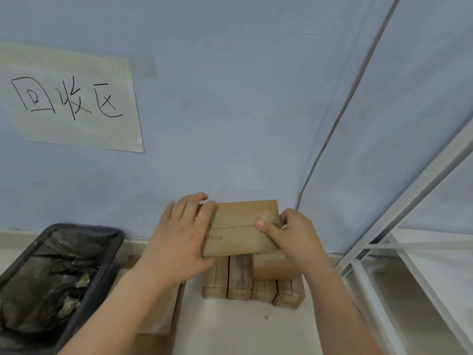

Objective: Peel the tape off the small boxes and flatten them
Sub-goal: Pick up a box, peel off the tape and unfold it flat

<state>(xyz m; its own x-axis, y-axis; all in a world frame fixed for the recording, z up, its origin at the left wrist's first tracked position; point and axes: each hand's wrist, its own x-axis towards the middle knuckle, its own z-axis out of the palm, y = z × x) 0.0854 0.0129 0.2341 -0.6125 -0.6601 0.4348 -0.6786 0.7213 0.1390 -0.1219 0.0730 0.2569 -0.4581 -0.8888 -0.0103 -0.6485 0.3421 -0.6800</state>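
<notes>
Small box [240,226] held level, long axis left to right, taped seam up; left hand [179,237] gripping its left end, right hand [294,234] pinching the tape [268,219].

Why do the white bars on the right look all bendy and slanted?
Head view: the wide-angle lens bends straight lines near the edges, so the white shelf frame and the wall cable lean and curve; the box in the middle looks nearly straight; light is soft and even, with slight blur.

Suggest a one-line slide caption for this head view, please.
Both hands, left and right, hold a taped small box above stacked boxes, beside a lined bin.
</notes>
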